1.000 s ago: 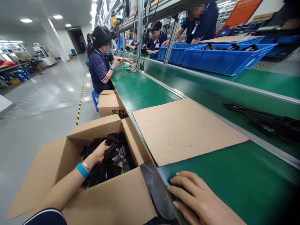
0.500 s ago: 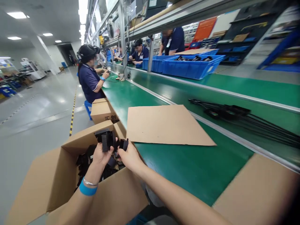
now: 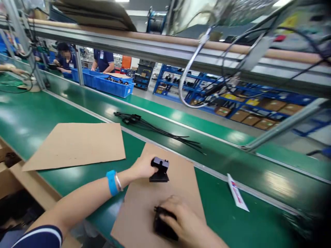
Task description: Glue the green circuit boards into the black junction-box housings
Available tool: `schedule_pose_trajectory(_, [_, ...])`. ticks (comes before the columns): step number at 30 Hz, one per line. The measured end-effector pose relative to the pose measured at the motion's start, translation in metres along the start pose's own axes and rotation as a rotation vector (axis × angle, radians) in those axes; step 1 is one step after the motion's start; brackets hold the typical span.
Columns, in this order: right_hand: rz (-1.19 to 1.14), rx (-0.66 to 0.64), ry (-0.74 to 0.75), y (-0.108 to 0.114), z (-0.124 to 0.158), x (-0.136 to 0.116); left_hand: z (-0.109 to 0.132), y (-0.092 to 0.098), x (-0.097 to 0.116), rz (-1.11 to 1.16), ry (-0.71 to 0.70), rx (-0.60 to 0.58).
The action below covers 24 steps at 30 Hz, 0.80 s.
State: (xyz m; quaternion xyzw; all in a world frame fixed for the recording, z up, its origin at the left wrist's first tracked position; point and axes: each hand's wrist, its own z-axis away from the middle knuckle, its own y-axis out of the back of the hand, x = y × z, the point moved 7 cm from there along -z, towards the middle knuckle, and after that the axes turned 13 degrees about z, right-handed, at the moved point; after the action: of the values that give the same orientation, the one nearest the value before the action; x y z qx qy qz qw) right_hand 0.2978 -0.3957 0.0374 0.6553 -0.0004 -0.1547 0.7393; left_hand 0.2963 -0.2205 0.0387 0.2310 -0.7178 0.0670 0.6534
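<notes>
My left hand (image 3: 142, 166) grips a black plastic part (image 3: 159, 169) and holds it upright on a brown cardboard sheet (image 3: 147, 201) lying on the green bench. A blue band and a thin bracelet circle that wrist. Closer to me, my right hand (image 3: 182, 220) is closed over a second black plastic part (image 3: 161, 225) resting on the same sheet; my fingers hide most of it.
Another cardboard sheet (image 3: 74, 144) lies to the left. A bundle of black cables (image 3: 157, 129) rests on the conveyor belt. A white label strip (image 3: 237, 196) lies to the right. Blue bins (image 3: 113, 86) and other workers stand at the far left. An open carton edge (image 3: 15, 179) is at lower left.
Both hands lifted black parts out of the carton and carried them right onto the nearer cardboard sheet. My view swung right, away from the carton.
</notes>
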Motion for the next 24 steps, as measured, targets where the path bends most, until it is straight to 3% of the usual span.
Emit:
schedule_pose_trajectory(3, [0.19, 0.238, -0.033, -0.016, 0.015, 0.013, -0.018, -0.052, -0.001, -0.205, -0.013, -0.128])
schedule_pose_trajectory(6, [0.265, 0.415, -0.041, -0.014, 0.019, 0.02, -0.018, -0.072, -0.006, -0.358, -0.013, -0.205])
schedule_pose_trajectory(13, [0.191, 0.323, -0.06, -0.01, 0.012, 0.029, -0.038, -0.074, -0.004, -0.538, 0.023, -0.402])
schedule_pose_trajectory(17, [0.172, 0.376, -0.014, 0.0, 0.012, 0.036, -0.06, -0.082, 0.004, -0.65, 0.075, -0.457])
schedule_pose_trajectory(20, [0.307, 0.439, -0.038, 0.016, 0.001, 0.056, -0.077, -0.092, 0.01, -0.705, 0.12, -0.53])
schedule_pose_trajectory(24, [0.376, 0.384, -0.125, 0.021, -0.02, 0.088, -0.087, -0.088, 0.004, -0.685, 0.139, -0.647])
